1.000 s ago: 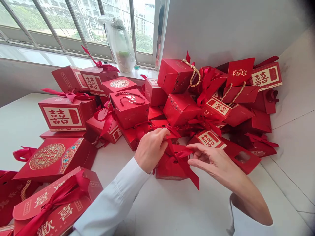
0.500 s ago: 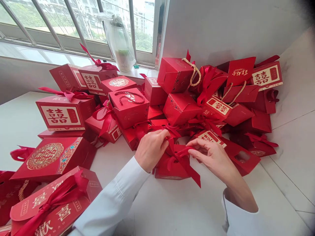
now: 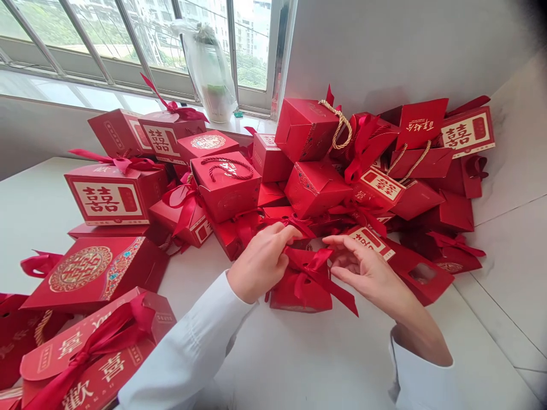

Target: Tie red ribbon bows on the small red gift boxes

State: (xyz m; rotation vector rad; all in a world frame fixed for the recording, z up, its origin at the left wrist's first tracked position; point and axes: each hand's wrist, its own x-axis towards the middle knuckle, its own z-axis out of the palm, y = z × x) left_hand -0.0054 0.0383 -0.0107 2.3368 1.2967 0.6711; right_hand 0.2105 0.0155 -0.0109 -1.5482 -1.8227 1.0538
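Ribbon bow [image 3: 311,272] on small red box [image 3: 301,299], on the surface [image 3: 282,359] between my hands. Right hand [image 3: 367,272] just let go: fingers parted, empty, so that loop's unheld. Left hand [image 3: 260,262] fingers curled beside it; grip hidden, can't tell.

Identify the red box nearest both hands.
The red cardboard box with knotted red ribbon, between left hand and right hand; the others lie behind or aside.

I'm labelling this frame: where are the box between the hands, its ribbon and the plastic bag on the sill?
Box [image 3: 285,294]: head view, near side.
Ribbon [image 3: 311,272]: head view, knot.
Plastic bag [image 3: 211,74]: head view, middle.
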